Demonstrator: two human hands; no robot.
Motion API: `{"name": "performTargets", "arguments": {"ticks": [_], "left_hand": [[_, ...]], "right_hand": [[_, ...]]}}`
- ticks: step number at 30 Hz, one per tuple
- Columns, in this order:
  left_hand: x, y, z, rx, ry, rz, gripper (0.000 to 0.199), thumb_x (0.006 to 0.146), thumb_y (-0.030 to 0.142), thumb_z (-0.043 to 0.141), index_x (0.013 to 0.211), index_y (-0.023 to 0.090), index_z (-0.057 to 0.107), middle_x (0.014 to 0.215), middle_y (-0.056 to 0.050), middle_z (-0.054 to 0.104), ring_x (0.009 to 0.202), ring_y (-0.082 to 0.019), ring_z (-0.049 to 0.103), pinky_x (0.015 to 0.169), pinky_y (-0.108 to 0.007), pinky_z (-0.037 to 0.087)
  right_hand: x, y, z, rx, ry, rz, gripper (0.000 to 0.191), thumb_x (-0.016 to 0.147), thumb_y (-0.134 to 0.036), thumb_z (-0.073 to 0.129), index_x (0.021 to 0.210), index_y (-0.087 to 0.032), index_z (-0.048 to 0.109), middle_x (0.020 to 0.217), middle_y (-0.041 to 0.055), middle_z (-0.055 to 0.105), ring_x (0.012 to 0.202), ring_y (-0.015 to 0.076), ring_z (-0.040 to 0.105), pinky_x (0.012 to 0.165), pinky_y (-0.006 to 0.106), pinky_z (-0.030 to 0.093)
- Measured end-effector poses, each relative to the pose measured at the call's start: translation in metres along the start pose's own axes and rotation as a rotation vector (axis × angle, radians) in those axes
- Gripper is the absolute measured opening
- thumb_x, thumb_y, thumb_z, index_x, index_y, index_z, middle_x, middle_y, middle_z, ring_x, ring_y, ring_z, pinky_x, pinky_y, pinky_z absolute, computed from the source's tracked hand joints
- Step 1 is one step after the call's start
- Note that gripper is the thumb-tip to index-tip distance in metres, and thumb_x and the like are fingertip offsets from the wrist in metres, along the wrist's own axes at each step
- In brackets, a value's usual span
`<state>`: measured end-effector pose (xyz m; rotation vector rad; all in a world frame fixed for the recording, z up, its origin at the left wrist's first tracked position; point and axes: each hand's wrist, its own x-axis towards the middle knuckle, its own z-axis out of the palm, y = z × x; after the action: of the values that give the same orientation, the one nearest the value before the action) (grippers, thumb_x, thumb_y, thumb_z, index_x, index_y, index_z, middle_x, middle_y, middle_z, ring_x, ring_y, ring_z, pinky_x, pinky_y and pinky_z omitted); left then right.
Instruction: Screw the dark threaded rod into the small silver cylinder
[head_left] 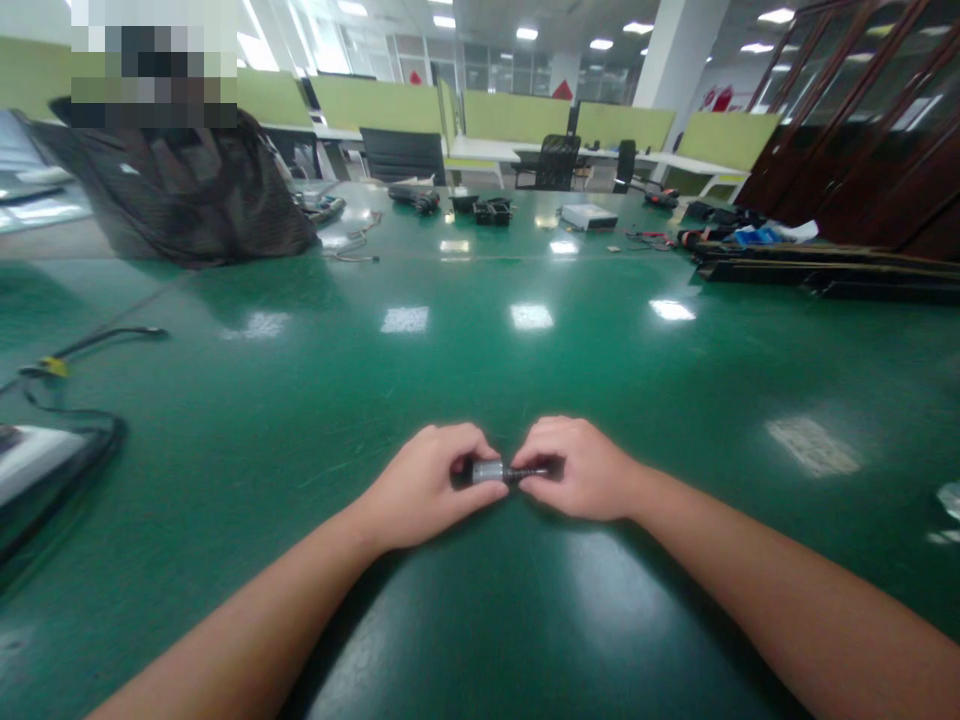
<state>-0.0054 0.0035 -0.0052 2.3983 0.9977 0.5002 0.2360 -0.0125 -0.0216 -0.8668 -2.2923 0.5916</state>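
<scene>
A small cylindrical part (489, 471), silver in its middle with a dark end, lies sideways just above the green tabletop (480, 370). My left hand (435, 480) is closed round its silver body, thumb below and fingers above. From its right side runs a thin dark, ridged shaft (525, 473). The fingertips of my right hand (574, 470) pinch this shaft close to the body, and its tip points into the palm. Both hands are near each other at the centre of the view, low over the table.
At the left are a black cable (97, 415) and a white device (37, 460). A large dark mesh bag (195, 200) stands at the back left. Along the far side lie a silver box (589, 217), tools and wires, with long dark bars (825, 275) at the right.
</scene>
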Motion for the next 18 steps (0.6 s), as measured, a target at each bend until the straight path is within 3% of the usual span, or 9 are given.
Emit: {"name": "performTargets", "arguments": {"ticks": [18], "left_hand": [[-0.0008,-0.0003,-0.0002,0.012,0.000,0.010,0.025,0.087,0.045,0.071,0.093,0.021,0.068,0.083,0.001,0.069,0.073,-0.017,0.062,0.071,-0.029,0.041]], "right_hand": [[-0.0008,0.0009,-0.0007,-0.036,-0.021,0.045,0.006,0.079,-0.018,0.075,0.085,-0.018,0.074,0.080,0.0021,0.075,0.077,0.0179,0.065,0.076,0.032,0.045]]}}
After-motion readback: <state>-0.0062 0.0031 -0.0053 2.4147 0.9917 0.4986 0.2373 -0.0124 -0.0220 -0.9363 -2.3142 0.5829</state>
